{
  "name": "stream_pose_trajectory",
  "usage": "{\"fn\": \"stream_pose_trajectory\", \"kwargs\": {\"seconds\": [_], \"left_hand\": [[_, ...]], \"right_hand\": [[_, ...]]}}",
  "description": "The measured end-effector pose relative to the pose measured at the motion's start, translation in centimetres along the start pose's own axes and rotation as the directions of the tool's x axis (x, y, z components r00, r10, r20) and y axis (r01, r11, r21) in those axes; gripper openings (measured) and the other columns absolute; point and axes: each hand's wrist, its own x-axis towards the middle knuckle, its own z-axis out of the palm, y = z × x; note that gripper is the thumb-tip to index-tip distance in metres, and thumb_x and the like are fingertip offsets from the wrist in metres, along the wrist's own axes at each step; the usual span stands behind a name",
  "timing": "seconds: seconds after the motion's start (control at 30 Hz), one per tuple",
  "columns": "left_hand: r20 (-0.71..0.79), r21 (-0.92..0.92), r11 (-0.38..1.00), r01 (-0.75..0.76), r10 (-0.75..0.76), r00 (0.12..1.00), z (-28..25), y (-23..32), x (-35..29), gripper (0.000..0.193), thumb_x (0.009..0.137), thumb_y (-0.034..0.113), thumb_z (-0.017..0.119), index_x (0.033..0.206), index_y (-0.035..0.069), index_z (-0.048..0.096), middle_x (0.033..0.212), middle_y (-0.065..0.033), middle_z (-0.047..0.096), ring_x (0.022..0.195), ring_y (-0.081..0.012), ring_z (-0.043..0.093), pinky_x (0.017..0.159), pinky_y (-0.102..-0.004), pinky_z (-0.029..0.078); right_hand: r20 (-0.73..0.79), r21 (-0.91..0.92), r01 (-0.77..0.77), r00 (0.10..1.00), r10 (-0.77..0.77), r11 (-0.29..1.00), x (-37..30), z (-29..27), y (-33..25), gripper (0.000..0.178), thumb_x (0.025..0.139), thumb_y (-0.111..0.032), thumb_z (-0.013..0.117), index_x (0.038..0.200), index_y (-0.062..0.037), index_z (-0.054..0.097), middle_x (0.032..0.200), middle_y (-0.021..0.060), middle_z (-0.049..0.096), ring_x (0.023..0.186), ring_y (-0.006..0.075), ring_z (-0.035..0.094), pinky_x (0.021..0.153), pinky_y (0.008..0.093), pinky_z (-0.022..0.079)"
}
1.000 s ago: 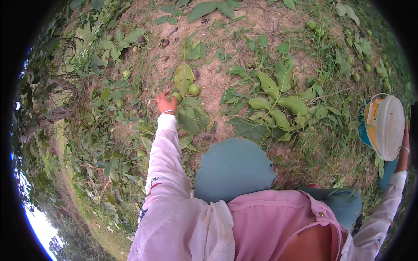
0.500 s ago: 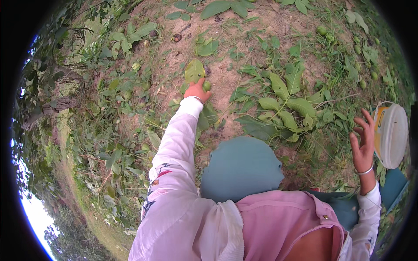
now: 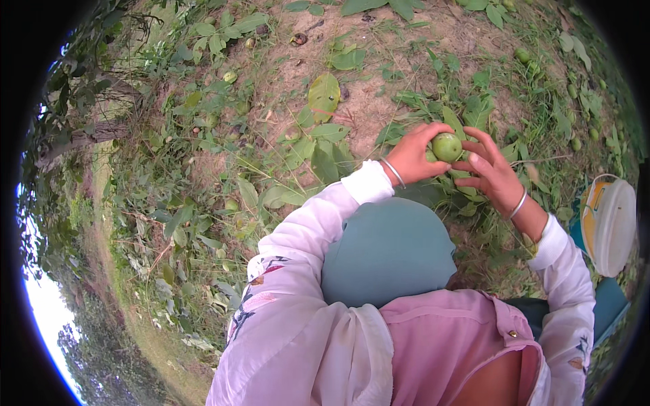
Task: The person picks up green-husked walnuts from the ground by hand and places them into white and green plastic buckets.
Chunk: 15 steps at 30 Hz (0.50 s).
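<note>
My left hand is closed around a round, pale-speckled green walnut in its husk. A second green walnut shows partly below it, between the thumb and fingers. Just to the right, my right hand is open, its fingers spread and pointing at the walnuts. Its fingertips come very close to the held walnut; whether they touch it I cannot tell. Both hands are above leaves and grass, beyond my teal-covered knee.
A white-lidded bucket with a yellow side lies tilted at the right. Several green walnuts are scattered in the grass on the right. A yellowing leaf and a dark, rotted husk lie on bare soil. Branches stand at the left.
My left hand has picked up a green walnut from beside the yellowing leaf and moved right. My right hand has come left from beside the bucket to meet it.
</note>
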Motion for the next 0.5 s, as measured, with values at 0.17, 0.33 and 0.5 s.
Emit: {"fn": "stream_pose_trajectory", "kwargs": {"seconds": [0.17, 0.33, 0.5], "left_hand": [[-0.185, 0.022, 0.987, 0.159, -0.152, 0.971, -3.9, -0.7, -1.2, 0.063, 0.06, 0.017, 0.07, 0.116, 0.009, 0.042, 0.099, -0.0085, 0.051, 0.086, -0.0212, 0.051, 0.074, -0.0323, 0.044], [-0.773, 0.281, 0.416, 0.865, -0.435, 0.461, -16.4, -13.4, -9.0, 0.058, 0.062, 0.02, 0.066, 0.116, 0.014, 0.044, 0.113, -0.0189, 0.041, 0.094, -0.0339, 0.052, 0.083, -0.0373, 0.043], [-0.734, 0.261, 0.437, 0.861, -0.489, 0.471, -16.2, -18.8, -11.8, 0.052, 0.064, 0.019, 0.065, 0.113, 0.019, 0.048, 0.11, -0.0185, 0.046, 0.098, -0.0342, 0.05, 0.088, -0.0364, 0.039]], "right_hand": [[0.022, 0.341, -0.113, 0.993, 0.112, 0.933, 2.9, -1.3, 3.5, 0.021, 0.084, -0.021, 0.052, 0.1, -0.0066, 0.049, 0.093, 0.0072, 0.054, 0.082, 0.0167, 0.057, 0.064, 0.027, 0.05], [-0.012, 0.298, -0.066, 0.997, 0.072, 0.952, 2.1, -1.5, 2.3, 0.016, 0.084, -0.022, 0.051, 0.088, -0.0064, 0.051, 0.086, 0.0052, 0.054, 0.076, 0.0151, 0.056, 0.056, 0.024, 0.047], [-0.044, 0.25, -0.038, 0.998, 0.05, 0.967, 2.8, -1.3, 2.2, 0.018, 0.084, -0.023, 0.05, 0.087, -0.0061, 0.051, 0.084, 0.0057, 0.054, 0.077, 0.0155, 0.055, 0.056, 0.0256, 0.044]]}}
